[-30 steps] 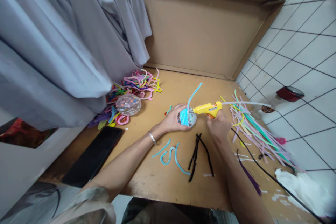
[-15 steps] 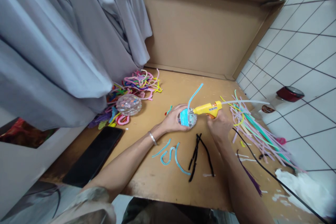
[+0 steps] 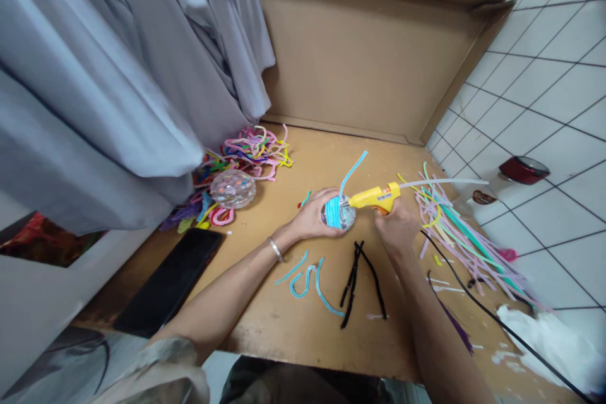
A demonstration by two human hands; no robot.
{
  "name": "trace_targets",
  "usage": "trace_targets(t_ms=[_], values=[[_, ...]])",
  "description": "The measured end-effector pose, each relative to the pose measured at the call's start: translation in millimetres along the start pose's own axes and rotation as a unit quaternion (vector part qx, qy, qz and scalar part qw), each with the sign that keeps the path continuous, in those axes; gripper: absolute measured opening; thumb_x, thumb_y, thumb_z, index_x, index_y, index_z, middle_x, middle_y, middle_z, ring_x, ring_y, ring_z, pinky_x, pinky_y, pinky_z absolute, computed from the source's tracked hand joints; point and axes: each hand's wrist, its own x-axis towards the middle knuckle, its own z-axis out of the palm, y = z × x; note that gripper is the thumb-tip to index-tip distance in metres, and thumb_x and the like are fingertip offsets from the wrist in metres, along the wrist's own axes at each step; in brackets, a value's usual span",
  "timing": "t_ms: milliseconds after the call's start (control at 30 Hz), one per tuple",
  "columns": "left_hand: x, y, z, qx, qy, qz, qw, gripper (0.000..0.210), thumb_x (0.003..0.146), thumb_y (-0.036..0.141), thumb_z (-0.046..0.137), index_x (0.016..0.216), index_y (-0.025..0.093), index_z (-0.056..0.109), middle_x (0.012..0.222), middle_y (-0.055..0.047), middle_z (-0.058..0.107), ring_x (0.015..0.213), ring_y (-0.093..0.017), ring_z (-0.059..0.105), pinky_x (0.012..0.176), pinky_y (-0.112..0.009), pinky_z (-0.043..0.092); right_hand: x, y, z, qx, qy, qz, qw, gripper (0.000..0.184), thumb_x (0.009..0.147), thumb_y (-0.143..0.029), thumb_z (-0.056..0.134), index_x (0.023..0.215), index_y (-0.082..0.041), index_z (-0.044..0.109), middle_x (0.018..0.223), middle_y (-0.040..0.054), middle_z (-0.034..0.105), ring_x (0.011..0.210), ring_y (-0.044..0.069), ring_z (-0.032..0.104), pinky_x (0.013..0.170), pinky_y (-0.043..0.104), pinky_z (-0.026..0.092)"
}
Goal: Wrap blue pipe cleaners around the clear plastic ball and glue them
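Observation:
My left hand (image 3: 313,214) is wrapped round a ball (image 3: 349,217) that looks clear with a mottled surface. Rows of blue pipe cleaner (image 3: 334,212) cover part of it, and one loose end sticks up from the top. In my right hand (image 3: 396,227) is a yellow hot glue gun (image 3: 376,197), its nozzle at the ball's right side beside the blue rows. A long glue stick (image 3: 440,181) juts from the gun's back. Below the hands lie cut blue pipe cleaner pieces (image 3: 299,284) and several black ones (image 3: 353,281).
A clear ball (image 3: 233,189) rests by a colourful pipe cleaner heap (image 3: 255,150) at left, near a black phone (image 3: 170,281). More pipe cleaners (image 3: 468,240), a red-lidded jar (image 3: 523,169), white tissue (image 3: 549,344) and the gun's cord (image 3: 492,315) are at right. Cardboard (image 3: 374,57) stands behind.

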Motion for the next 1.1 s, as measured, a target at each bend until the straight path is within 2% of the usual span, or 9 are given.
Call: trace_targets(t_ms=[200, 433, 833, 1100], values=[[-0.6, -1.2, 1.1, 0.003, 0.000, 0.009, 1.000, 0.087, 0.056, 0.037, 0.088, 0.133, 0.019, 0.055, 0.142, -0.014, 0.057, 0.130, -0.035, 0.056, 0.114, -0.052, 0.042, -0.6, -1.6, 0.5, 0.005, -0.009, 0.050, 0.999, 0.025, 0.078, -0.035, 0.056, 0.091, -0.015, 0.064, 0.073, 0.0094, 0.064, 0.068, 0.025, 0.057, 0.060, 0.031, 0.033], [0.3, 0.3, 1.2, 0.014, 0.002, 0.008, 1.000, 0.087, 0.055, 0.037, 0.088, 0.133, 0.019, 0.055, 0.140, -0.013, 0.059, 0.129, -0.035, 0.056, 0.113, -0.052, 0.043, -1.5, -3.1, 0.4, 0.015, -0.016, 0.038, 0.999, 0.025, 0.077, -0.034, 0.059, 0.093, -0.014, 0.064, 0.077, 0.0107, 0.067, 0.071, 0.025, 0.059, 0.061, 0.031, 0.034], [-0.4, -0.5, 1.2, 0.003, 0.007, 0.020, 1.000, 0.086, 0.056, 0.037, 0.088, 0.133, 0.019, 0.055, 0.139, -0.014, 0.059, 0.128, -0.035, 0.057, 0.111, -0.053, 0.044, -1.6, 0.3, 3.7, -0.011, -0.007, 0.014, 1.000, 0.020, 0.078, -0.034, 0.058, 0.086, -0.016, 0.062, 0.072, 0.0090, 0.063, 0.067, 0.023, 0.057, 0.058, 0.030, 0.032], [-0.7, -0.7, 0.9, -0.004, 0.004, 0.020, 1.000, 0.086, 0.056, 0.035, 0.088, 0.134, 0.019, 0.055, 0.141, -0.014, 0.058, 0.129, -0.034, 0.057, 0.112, -0.053, 0.044, 0.5, 0.2, -0.3, -0.002, -0.021, 0.013, 1.000, 0.023, 0.078, -0.032, 0.058, 0.091, -0.015, 0.064, 0.073, 0.0082, 0.063, 0.069, 0.023, 0.057, 0.059, 0.030, 0.032]])
